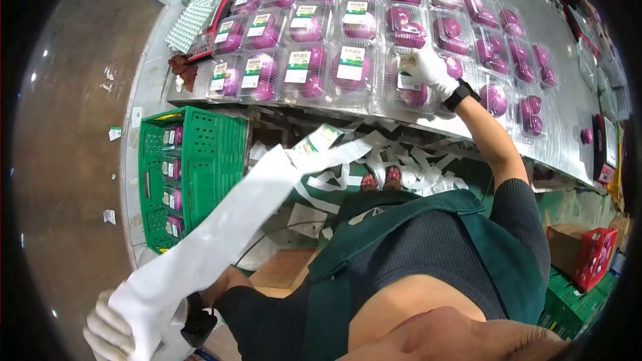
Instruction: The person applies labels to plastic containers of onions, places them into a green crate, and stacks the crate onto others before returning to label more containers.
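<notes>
My left hand, in a white glove at the lower left, is closed around a long white strip of label backing paper. The strip runs up to the middle, where a printed label shows near its far end. My right hand, also gloved, rests on a clear plastic clamshell at the table's front edge. Its fingers lie on the edge of a label on that lid. Round purple vegetables, which look like red onions, fill the pack.
Rows of similar packs cover the metal table, labelled on the left, mostly unlabelled on the right. A green crate with packs stands at left. Discarded strips litter the floor by my feet. A red crate sits at right.
</notes>
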### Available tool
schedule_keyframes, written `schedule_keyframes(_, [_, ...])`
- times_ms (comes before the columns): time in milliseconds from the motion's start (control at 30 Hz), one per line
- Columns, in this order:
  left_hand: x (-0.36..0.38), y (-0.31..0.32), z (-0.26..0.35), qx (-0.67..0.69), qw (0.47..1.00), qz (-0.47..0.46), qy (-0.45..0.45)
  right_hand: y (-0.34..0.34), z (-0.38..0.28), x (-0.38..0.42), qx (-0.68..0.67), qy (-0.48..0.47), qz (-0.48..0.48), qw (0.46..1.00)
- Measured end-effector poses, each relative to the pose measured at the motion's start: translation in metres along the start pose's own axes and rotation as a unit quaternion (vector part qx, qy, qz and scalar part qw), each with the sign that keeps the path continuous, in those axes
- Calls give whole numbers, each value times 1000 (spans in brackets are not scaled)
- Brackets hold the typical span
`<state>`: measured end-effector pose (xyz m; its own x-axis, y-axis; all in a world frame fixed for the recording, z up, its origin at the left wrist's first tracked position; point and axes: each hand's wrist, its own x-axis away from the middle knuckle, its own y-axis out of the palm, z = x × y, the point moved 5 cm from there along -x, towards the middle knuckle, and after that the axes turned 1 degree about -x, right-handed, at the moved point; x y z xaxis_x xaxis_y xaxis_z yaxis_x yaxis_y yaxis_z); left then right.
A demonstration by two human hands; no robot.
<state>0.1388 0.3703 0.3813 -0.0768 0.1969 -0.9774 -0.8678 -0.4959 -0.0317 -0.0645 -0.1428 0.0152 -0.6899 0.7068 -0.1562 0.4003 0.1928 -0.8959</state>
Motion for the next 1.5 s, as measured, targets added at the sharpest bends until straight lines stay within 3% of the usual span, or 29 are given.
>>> schedule_keyframes(33, [1, 7, 2, -85, 996, 2, 27, -1, -2, 1, 60, -26, 38, 997])
schedule_keyframes(67, [13, 44, -14, -366, 930, -12, 38, -3, -4, 2, 120, -47, 80, 988])
schedule_keyframes(100, [27, 55, -33, -453, 891, -5, -4, 5, 5, 3, 130, 17, 26, 991])
schedule_keyframes(133, [52, 54, -61, -356, 921, 15, -160, -23, -8, 10, 0, 123, -73, 990])
schedule_keyframes(167, [81, 61, -93, -228, 917, 25, -326, -34, -13, 16, 15, 121, -10, 992])
schedule_keyframes(233, [100, 110, -136, -176, 851, -88, -487, -32, -12, 23, -16, 35, 28, 999])
schedule_keyframes(267, [123, 124, -156, -83, 792, 6, -605, -42, -34, 31, -97, 48, -47, 993])
schedule_keyframes(333, [161, 159, -185, -20, 819, 60, -570, -70, -95, 61, -425, 23, -83, 901])
schedule_keyframes(367, [169, 183, -193, -12, 821, 96, -563, -90, -125, 77, -489, -81, -120, 860])
schedule_keyframes(400, [187, 195, -207, -64, 868, 51, -490, -103, -147, 94, -474, -152, -166, 852])
schedule_keyframes(433, [203, 211, -212, -90, 884, 24, -457, -118, -165, 115, -498, -104, -235, 828])
schedule_keyframes(600, [267, 287, -192, -129, 874, -101, -458, -114, -76, 169, -416, 24, 38, 908])
schedule_keyframes(633, [275, 293, -183, -128, 847, -141, -496, -108, -54, 183, -489, 65, 69, 867])
schedule_keyframes(667, [295, 287, -184, -125, 824, -154, -530, -113, -45, 192, -495, 58, 56, 865])
schedule_keyframes(733, [223, 318, -166, -98, 883, -119, -444, -111, -33, 208, -494, -15, 30, 869])
schedule_keyframes(767, [237, 338, -169, -72, 835, -149, -526, -135, -46, 212, -342, -99, 63, 932])
schedule_keyframes(833, [269, 377, -168, -42, 708, -217, -671, -151, -21, 199, -355, -109, 156, 915])
schedule_keyframes(867, [286, 376, -170, -2, 728, -150, -669, -147, 7, 187, -564, 86, 126, 811])
schedule_keyframes(967, [229, 327, -146, -8, 806, 38, -591, -143, 80, 137, -519, 142, 118, 835])
schedule_keyframes(1033, [157, 272, -108, 39, 890, 199, -408, -111, 102, 122, -517, 146, 17, 844])
schedule_keyframes(1067, [109, 259, -76, -99, 961, 138, -220, -95, 110, 110, -414, 133, 43, 900])
schedule_keyframes(1100, [69, 248, -40, -243, 963, 117, -15, -85, 112, 101, -305, 116, 70, 943])
schedule_keyframes(1200, [41, 225, -4, 265, 950, 162, -23, -66, 99, 84, -128, 91, 103, 982])
schedule_keyframes(1267, [62, 279, -41, -156, 925, 272, -215, -48, 102, 76, 3, 80, 100, 992])
schedule_keyframes(1300, [94, 288, -65, 41, 896, 190, -398, -59, 102, 76, -10, 78, 70, 994])
schedule_keyframes(1367, [152, 312, -110, -92, 822, -24, -562, -90, 98, 84, -35, 72, -2, 997])
schedule_keyframes(1400, [196, 326, -136, -17, 805, 46, -591, -88, 113, 82, -7, 130, 26, 991])
schedule_keyframes(1467, [235, 346, -165, -68, 769, 82, -630, -109, 77, 109, -294, 66, 5, 953])
schedule_keyframes(1500, [252, 355, -174, -70, 740, 123, -658, -112, 50, 130, -483, 35, -15, 875])
